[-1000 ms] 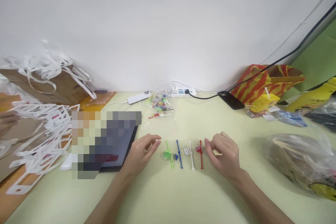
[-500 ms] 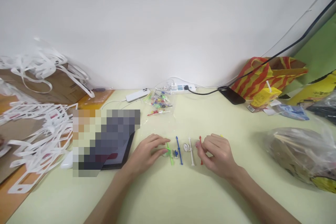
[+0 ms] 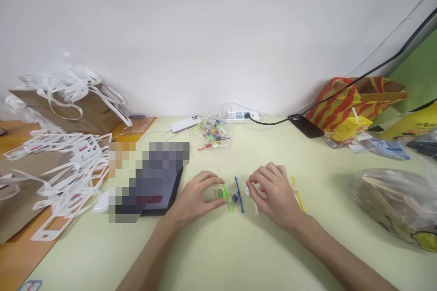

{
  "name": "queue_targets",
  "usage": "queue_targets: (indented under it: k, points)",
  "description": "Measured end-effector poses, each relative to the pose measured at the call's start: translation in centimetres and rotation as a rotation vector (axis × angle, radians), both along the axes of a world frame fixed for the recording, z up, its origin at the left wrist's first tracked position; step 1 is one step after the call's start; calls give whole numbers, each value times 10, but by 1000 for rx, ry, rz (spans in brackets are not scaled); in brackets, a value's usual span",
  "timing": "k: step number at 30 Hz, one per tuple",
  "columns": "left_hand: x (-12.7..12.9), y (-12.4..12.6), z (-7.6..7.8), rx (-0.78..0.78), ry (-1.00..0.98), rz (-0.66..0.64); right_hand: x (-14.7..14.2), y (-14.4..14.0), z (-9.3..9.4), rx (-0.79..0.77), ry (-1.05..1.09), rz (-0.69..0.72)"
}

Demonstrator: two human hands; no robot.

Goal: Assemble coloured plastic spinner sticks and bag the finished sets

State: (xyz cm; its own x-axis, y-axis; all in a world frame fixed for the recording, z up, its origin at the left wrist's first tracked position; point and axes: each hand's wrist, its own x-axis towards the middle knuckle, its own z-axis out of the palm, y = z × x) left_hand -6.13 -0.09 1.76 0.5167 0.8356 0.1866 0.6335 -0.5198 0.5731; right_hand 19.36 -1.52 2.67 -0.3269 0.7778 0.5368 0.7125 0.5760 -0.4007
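My left hand [image 3: 200, 195] rests on the table, thumb and index finger apart, around a small greenish disc and beside a thin green plastic stick [image 3: 228, 199]. To its right lies a blue stick [image 3: 239, 195] with a small blue piece [image 3: 235, 198] next to it. My right hand [image 3: 273, 193] is over a white stick [image 3: 256, 209] and a white round piece [image 3: 247, 191], fingertips pinched near its upper part; what they grip is hidden. A bit of a red piece [image 3: 262, 189] shows between its fingers. Right of that hand lies a yellow stick [image 3: 298, 194].
A clear bag of colourful small parts [image 3: 213, 132] lies toward the wall, near a power strip [image 3: 254, 115] and a white phone [image 3: 186, 123]. At left are a tablet [image 3: 174, 191] and white straps [image 3: 51, 234]; at right, a juice box [image 3: 351, 129] and a plastic-wrapped bundle [image 3: 385, 209].
My right hand has moved left from the red stick to over the white one, uncovering the yellow stick. My left hand remains by the green stick. The view has shifted slightly.
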Motion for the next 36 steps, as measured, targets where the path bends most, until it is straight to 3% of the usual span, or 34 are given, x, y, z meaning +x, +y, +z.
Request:
queue_targets:
  k: [5, 11, 19, 22, 25, 27, 30, 32, 36]
  points:
    - [-1, -1, -4, 0, 18, -35, -33, 10, 11, -202, -213, -6]
    - [-14, 4, -7, 5, -63, 47, -67, 22, 14, -320, -517, 12]
    - [-10, 3, -6, 87, -268, 258, -94, 34, 7, -505, -489, 39]
    - [-6, 1, -3, 33, -416, 330, -91, 40, 10, -569, -364, 59]
    - [-1, -1, -1, -128, -675, 340, -79, 44, 14, -602, -183, 80]
    - [3, -1, -1, -244, -843, 308, -68, 43, 14, -621, 96, 114]
    - [9, -2, -3, -377, -1008, 247, -56, 33, 8, -695, 680, 229]
    - [11, -4, -4, -452, -1053, 200, -53, 23, 1, -748, 888, 304]
    - [11, -8, -2, -581, -995, 98, -53, 6, -3, -777, 979, 412]
